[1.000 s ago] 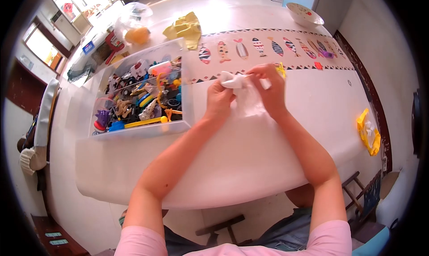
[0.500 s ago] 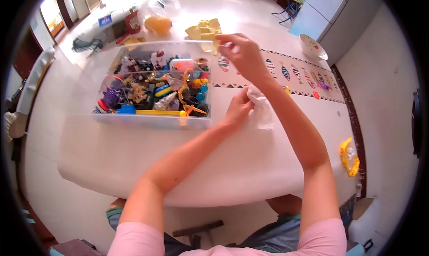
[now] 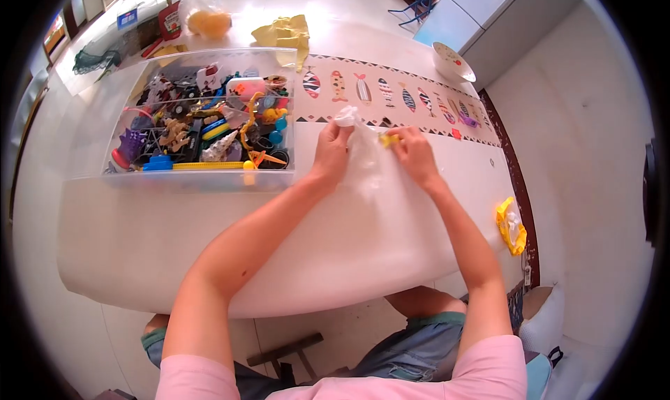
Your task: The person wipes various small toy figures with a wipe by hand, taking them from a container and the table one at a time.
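Note:
My left hand [image 3: 331,153] is closed on a thin white tissue [image 3: 363,156], which hangs down over the tabletop to the right of the fingers. Pinched in the fingertips of my right hand [image 3: 417,157] is a small yellow piece [image 3: 388,140], close to the tissue's right side; its kind is too small and blurred to tell. Left of both hands stands a clear plastic box [image 3: 202,182] with small toys and trinkets. Among them are a spiral shell [image 3: 220,147], a blue piece [image 3: 158,163] and a yellow stick [image 3: 211,166].
A fish-patterned runner [image 3: 349,63] lies beyond my hands. A floral bowl [image 3: 452,63] stands at the far right, and a yellow packet [image 3: 511,227] is at the right table edge. Crumpled yellow paper [image 3: 285,35] and a clear bag [image 3: 209,16] lie behind the box.
My right hand has come down from above the box's far right corner to beside the tissue, with a yellow piece in its fingers. The view has shifted to the right.

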### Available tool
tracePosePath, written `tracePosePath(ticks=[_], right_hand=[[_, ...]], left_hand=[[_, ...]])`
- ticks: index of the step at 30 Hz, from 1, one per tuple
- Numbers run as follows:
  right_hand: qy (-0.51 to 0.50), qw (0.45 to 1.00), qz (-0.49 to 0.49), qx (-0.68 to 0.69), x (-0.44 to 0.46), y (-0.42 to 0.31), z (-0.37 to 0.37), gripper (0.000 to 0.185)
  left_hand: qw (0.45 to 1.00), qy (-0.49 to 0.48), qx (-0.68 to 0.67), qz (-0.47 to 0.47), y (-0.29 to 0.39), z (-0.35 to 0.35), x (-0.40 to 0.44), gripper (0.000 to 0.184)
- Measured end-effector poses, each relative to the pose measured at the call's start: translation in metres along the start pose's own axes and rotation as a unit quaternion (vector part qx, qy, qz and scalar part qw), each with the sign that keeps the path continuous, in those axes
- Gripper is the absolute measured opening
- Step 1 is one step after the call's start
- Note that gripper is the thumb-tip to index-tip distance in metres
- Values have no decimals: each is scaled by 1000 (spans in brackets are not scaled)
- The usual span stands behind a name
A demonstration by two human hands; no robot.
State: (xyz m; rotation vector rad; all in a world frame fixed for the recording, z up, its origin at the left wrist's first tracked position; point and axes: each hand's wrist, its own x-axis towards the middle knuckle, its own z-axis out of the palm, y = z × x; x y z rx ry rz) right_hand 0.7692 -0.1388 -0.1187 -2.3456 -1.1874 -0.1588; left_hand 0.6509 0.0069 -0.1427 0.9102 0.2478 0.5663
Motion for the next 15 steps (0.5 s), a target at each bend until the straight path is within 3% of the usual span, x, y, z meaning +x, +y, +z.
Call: tracePosePath(ticks=[2, 4, 7, 11, 15], right_hand=[[-1, 999, -45, 20, -13, -20, 0, 19], [-9, 999, -12, 47, -18, -31, -2, 17], [36, 976, 92, 195, -11, -26, -10, 17], [42, 874, 65, 480, 5, -41, -4, 20], [6, 872, 31, 488, 7, -48, 22, 27]], left_hand=[[999, 3, -38, -25, -7, -6, 5, 18], [996, -12, -86, -23, 2, 0, -2, 19], [994, -11, -103, -34, 6, -2, -2, 18], [998, -17, -54, -24, -2, -4, 2, 21], [998, -48, -25, -10, -15, -15, 13, 29]])
